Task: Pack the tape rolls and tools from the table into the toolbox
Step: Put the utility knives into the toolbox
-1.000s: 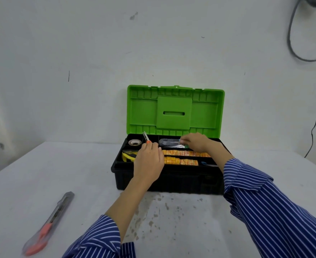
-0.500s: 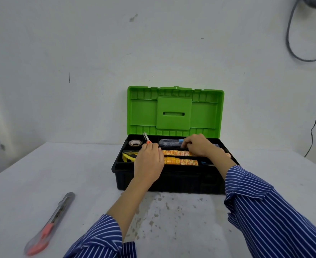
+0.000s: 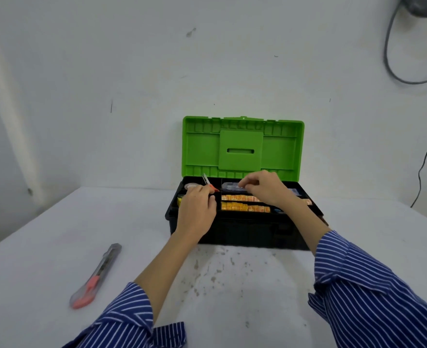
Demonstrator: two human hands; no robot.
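A black plastic toolbox (image 3: 245,229) with a bright green lid (image 3: 242,146) stands open on the white worktop (image 3: 56,234), the lid upright at its back edge. Both hands are over the box's top tray.

The left hand (image 3: 197,209) lies over the left end of the tray, its fingers curled round a small tool with an orange grip and a thin metal tip (image 3: 208,183); the tip sticks up and back toward the lid. Behind this hand, in the back left compartment of the toolbox, lies a pale roll of tape (image 3: 191,186), partly hidden. At the left edge of the tray, a bit of a yellow item (image 3: 179,200) shows beside the hand; what it is cannot be told.

The right hand (image 3: 265,189) hovers over the back middle of the toolbox, fingers bent and fingertips drawn together just above a clear flat plastic case (image 3: 230,187) in the back compartment. Whether they pinch anything cannot be told. In front of that case, two rows of small orange-yellow packets (image 3: 242,204) fill the long middle compartments.

Well apart from the toolbox, to its front left on the worktop, lies a grey utility knife with a pink-orange slider and end (image 3: 95,275), its grey end pointing toward the box. Brown specks (image 3: 207,270) mark the worktop just in front of the toolbox. Both sleeves are blue with white stripes (image 3: 373,292).
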